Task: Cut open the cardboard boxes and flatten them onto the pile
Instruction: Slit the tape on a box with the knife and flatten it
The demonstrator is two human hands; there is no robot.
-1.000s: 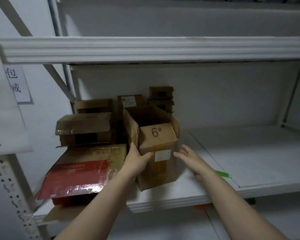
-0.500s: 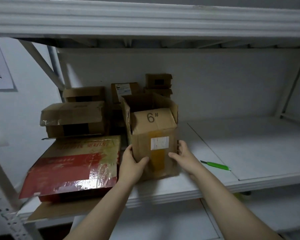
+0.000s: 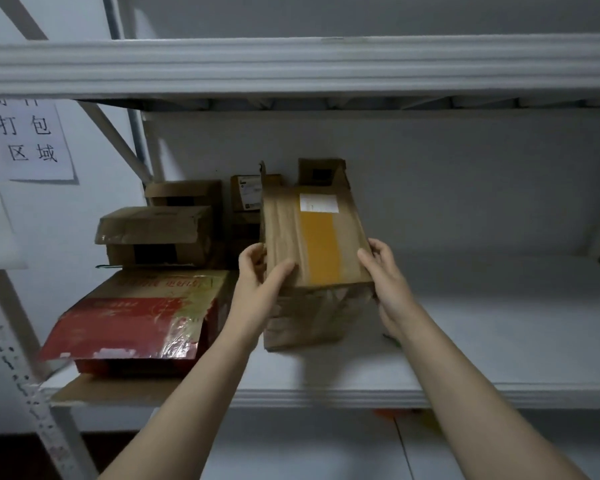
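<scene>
Head view: the box (image 3: 312,244) is held tilted back over the shelf (image 3: 482,341), just right of the red carton (image 3: 136,323). The grips of the left hand (image 3: 257,282) and right hand (image 3: 385,275) are clamped on its sides. Its taped seam would best be turned upward and steadied before cutting.
</scene>
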